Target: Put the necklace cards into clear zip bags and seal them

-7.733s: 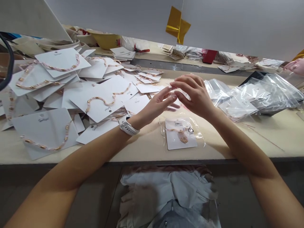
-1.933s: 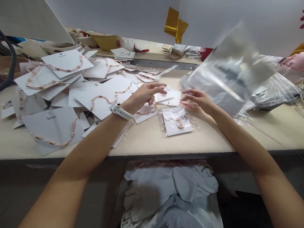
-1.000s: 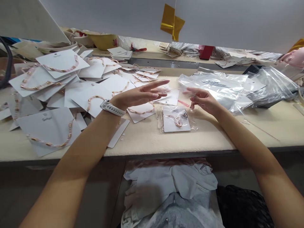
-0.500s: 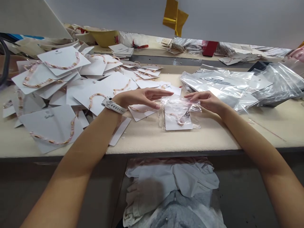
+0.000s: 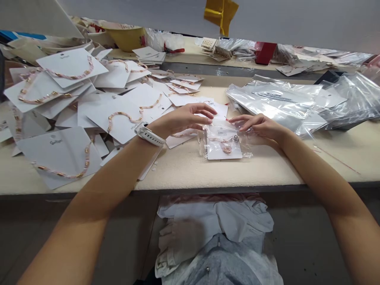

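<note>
A clear plastic bag (image 5: 247, 150) lies flat near the table's front edge. Inside it is a white card (image 5: 215, 153) bearing a pink beaded bracelet (image 5: 227, 149) and a printed recycling mark. My left hand (image 5: 190, 118), with a white watch (image 5: 150, 134) on its wrist, is at the bag's upper left, fingers bent and apart. At the upper right, the outstretched fingers of my right hand (image 5: 258, 125) rest on the plastic. Both hands are open; their exact contact with the clear film is hard to make out.
White cards with beaded jewellery (image 5: 62, 154) are heaped on the left. Clear plastic bags (image 5: 276, 99) are stacked at the right. Behind stand a yellow bowl (image 5: 124, 39) and a red object (image 5: 263, 53). A thin pink strand (image 5: 338, 160) lies at the right.
The bagged card lies flatter, its film less bunched at the top. My left fingers have bent and spread more; my right fingers have shifted slightly along the bag's top. The view has tilted slightly.
</note>
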A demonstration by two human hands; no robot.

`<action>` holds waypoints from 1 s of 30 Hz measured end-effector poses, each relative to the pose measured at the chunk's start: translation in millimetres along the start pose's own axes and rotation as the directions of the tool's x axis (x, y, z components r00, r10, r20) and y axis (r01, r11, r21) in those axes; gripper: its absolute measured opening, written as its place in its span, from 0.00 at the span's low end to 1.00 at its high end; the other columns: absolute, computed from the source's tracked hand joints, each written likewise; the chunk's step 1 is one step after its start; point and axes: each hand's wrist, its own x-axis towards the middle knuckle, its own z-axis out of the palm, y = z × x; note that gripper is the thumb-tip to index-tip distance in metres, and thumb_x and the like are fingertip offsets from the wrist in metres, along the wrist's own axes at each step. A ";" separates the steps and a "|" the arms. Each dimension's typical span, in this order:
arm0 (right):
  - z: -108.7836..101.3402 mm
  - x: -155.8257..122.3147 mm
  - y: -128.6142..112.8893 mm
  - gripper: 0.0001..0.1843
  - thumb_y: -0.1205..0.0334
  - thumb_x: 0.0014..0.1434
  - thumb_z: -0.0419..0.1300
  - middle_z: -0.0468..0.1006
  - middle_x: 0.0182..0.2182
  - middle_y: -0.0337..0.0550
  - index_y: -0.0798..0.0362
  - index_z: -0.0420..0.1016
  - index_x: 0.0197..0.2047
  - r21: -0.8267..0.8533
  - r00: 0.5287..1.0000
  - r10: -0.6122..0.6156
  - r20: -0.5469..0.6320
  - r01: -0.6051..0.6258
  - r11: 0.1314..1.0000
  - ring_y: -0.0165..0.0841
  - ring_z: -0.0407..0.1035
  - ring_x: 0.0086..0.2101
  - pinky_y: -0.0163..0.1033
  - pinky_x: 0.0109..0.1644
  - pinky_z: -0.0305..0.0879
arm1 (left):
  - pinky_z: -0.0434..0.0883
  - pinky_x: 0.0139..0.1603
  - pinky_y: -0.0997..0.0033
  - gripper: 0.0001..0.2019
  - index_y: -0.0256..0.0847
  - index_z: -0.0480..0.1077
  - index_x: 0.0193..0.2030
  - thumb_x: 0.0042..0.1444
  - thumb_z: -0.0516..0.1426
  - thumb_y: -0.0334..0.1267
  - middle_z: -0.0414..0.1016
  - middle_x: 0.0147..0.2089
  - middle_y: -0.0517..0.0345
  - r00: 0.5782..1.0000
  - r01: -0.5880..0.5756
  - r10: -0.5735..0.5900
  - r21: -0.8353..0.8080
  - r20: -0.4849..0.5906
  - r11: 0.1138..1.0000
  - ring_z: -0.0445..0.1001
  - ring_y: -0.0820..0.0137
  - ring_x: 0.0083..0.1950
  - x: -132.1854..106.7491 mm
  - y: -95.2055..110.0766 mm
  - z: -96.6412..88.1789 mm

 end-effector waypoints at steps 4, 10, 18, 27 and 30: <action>2.3 -0.3 -1.4 0.09 0.48 0.52 0.68 0.77 0.54 0.36 0.41 0.84 0.34 0.027 1.000 0.008 -0.024 -0.008 1.000 0.41 0.68 0.58 0.50 0.64 0.64 | 0.75 0.53 0.64 0.25 0.43 0.71 0.54 0.47 0.67 0.34 0.65 0.62 0.47 0.997 0.048 -0.054 -0.101 -0.060 0.994 0.75 0.65 0.52 -1.7 0.8 7.9; 7.4 -3.9 -8.9 0.24 0.54 0.50 0.68 0.75 0.56 0.37 0.41 0.79 0.52 0.064 0.991 0.082 -0.109 -0.075 0.995 0.41 0.69 0.56 0.49 0.60 0.69 | 0.75 0.50 0.64 0.33 0.48 0.61 0.60 0.48 0.67 0.37 0.56 0.66 0.46 0.974 0.115 -0.100 0.062 -0.203 0.991 0.74 0.64 0.49 -11.3 9.7 16.3; 7.7 -5.2 -33.2 0.22 0.62 0.51 0.63 0.76 0.48 0.46 0.48 0.71 0.51 0.231 0.743 0.385 -0.548 -0.307 0.923 0.36 0.76 0.33 0.49 0.44 0.78 | 0.66 0.40 0.61 0.22 0.40 0.68 0.33 0.60 0.53 0.59 0.69 0.30 0.51 0.939 0.264 -0.037 0.652 -0.341 0.711 0.71 0.61 0.35 -16.7 11.2 15.6; 24.2 -15.2 -36.8 0.16 0.49 0.63 0.57 0.77 0.30 0.48 0.54 0.73 0.33 0.260 0.663 0.698 -0.272 -0.647 0.716 0.32 0.72 0.27 0.40 0.38 0.77 | 0.69 0.40 0.69 0.18 0.37 0.72 0.30 0.53 0.61 0.53 0.76 0.31 0.55 0.970 0.226 -0.243 0.330 0.010 0.917 0.75 0.68 0.34 -14.8 19.3 17.8; 27.4 -18.4 -33.2 0.12 0.55 0.61 0.61 0.79 0.35 0.49 0.55 0.76 0.32 0.270 0.741 0.642 -0.195 -0.589 0.762 0.32 0.75 0.34 0.37 0.45 0.77 | 0.71 0.47 0.68 0.14 0.36 0.73 0.32 0.49 0.66 0.46 0.78 0.34 0.55 0.963 0.255 -0.259 0.055 0.081 0.965 0.77 0.68 0.39 -10.7 12.5 14.9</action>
